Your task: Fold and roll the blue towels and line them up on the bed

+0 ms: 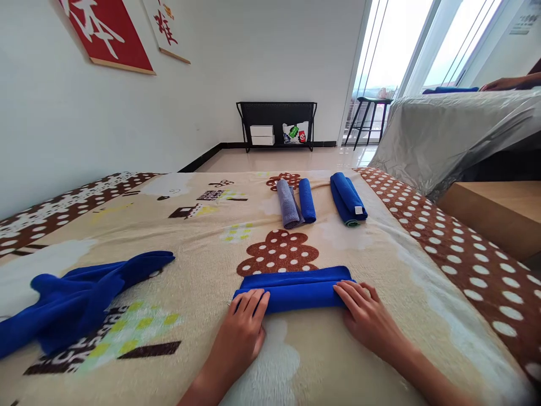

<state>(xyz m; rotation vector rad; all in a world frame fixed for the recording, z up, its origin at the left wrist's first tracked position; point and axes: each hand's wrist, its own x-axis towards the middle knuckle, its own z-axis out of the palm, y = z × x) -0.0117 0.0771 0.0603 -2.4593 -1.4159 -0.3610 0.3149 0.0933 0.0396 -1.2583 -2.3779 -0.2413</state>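
Observation:
A blue towel (302, 295), partly rolled, lies crosswise on the patterned blanket (203, 316), with a flat strip still showing behind the roll. On its left end my left hand (243, 327) rests with the fingers curled over the top. My right hand (367, 316) grips the right end in the same way; both thumbs are mostly hidden. To the left, a crumpled blue cloth (91, 296) is spread loosely on the blanket.
Farther back on the blanket are a grey rolled towel (288, 204), a slim blue roll (307, 201) and a thicker blue roll (347, 197) with a white tag. Another person's hand (502, 84) is at a plastic-covered surface (469, 121). A black rack (276, 121) stands by the wall.

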